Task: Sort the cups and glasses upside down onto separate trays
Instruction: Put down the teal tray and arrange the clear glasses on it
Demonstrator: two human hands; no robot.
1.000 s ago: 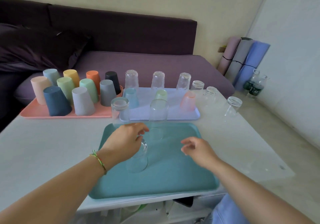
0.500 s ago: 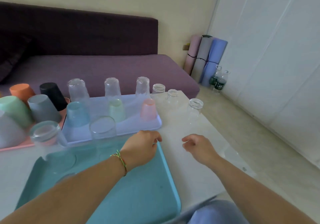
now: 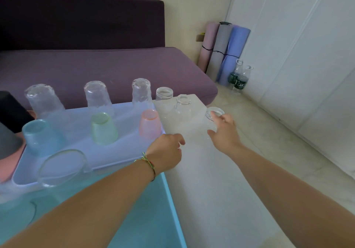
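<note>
We see the right hand (image 3: 223, 130) out near the far right corner of the white bench (image 3: 211, 190), where its fingers and thumb curl round an upright clear glass (image 3: 212, 117), fingers at the rim and thumb on the near side of the wall. The left hand (image 3: 167, 151), a woven bracelet (image 3: 148, 163) at its wrist, hovers over the near right corner of the lilac tray (image 3: 123, 127) with fingers loosely curled and nothing in them. On that tray we count three clear tumblers (image 3: 97, 94) upside down along the back, and in front of them a blue glass (image 3: 38, 134), a green glass (image 3: 102, 128) and a pink glass (image 3: 149, 123), also inverted. Two more upright glasses (image 3: 164, 96) stand on the bare bench just right of the tray, between it and the one being gripped. Nearer us lies a teal tray (image 3: 153, 209), and where it meets the lilac one we make out a blurred inverted glass (image 3: 61, 167). At the left edge a black cup (image 3: 11, 109) and a grey cup (image 3: 7, 142) sit on a pink tray (image 3: 4, 171). Behind the bench runs a purple sofa (image 3: 115, 71); rolled mats (image 3: 224, 52) and two bottles (image 3: 238, 79) stand by the wall.
</note>
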